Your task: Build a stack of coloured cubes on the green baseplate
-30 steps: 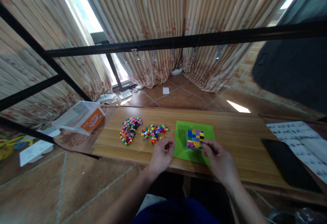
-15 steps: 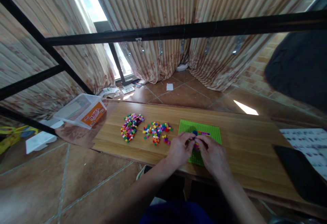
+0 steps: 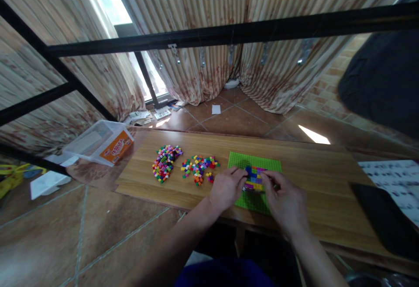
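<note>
A green studded baseplate (image 3: 234, 160) lies on the wooden table, carrying a block of small colourful toy bricks (image 3: 254, 176) in blue, yellow, purple and pink. My left hand (image 3: 227, 189) rests over the plate's left part, fingers curled together, tips at the block's left side beside a dark blue brick. At the block's right edge is my right hand (image 3: 286, 199), its thumb and fingers bent close together. Whatever is between the fingertips of either hand is too small or hidden to make out. The hands cover part of the plate.
Loose bricks lie in a left pile (image 3: 165, 163) and a spread-out middle pile (image 3: 198, 167). A clear plastic box (image 3: 101, 143) with an orange label stands at the table's left end. On the right are a black flat object (image 3: 379, 217) and a printed sheet (image 3: 396, 186).
My hands have moved apart: the right hand shifted right and the left slightly left. More of the brick block shows between them. The camera view has shifted slightly.
</note>
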The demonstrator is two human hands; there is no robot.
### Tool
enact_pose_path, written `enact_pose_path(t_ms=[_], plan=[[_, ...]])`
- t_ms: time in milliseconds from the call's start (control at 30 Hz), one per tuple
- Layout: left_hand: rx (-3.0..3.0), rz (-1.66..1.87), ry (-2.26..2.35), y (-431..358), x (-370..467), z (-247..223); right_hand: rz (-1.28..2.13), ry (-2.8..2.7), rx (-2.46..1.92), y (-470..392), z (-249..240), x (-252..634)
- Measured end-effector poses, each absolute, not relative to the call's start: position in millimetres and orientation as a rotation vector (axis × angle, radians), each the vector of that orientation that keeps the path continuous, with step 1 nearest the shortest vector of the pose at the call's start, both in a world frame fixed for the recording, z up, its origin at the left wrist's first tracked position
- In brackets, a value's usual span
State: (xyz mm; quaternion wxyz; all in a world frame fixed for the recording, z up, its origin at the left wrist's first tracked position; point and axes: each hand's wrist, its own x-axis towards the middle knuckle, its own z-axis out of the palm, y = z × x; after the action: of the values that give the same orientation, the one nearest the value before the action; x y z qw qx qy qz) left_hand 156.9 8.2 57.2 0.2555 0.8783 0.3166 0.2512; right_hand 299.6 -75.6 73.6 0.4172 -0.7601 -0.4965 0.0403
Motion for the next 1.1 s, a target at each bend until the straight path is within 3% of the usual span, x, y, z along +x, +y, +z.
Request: enact_pose_path(t_ms=[633, 1100], plan=[[2.483, 0.653, 0.948, 9.0, 163.5, 54.0, 0.084, -1.208, -1.919, -63.4, 51.1, 307.8], [1.609, 0.823, 0.935, 11.9, 171.2, 49.0, 0.364, -1.034, -1.913, -57.1, 41.1, 300.3]])
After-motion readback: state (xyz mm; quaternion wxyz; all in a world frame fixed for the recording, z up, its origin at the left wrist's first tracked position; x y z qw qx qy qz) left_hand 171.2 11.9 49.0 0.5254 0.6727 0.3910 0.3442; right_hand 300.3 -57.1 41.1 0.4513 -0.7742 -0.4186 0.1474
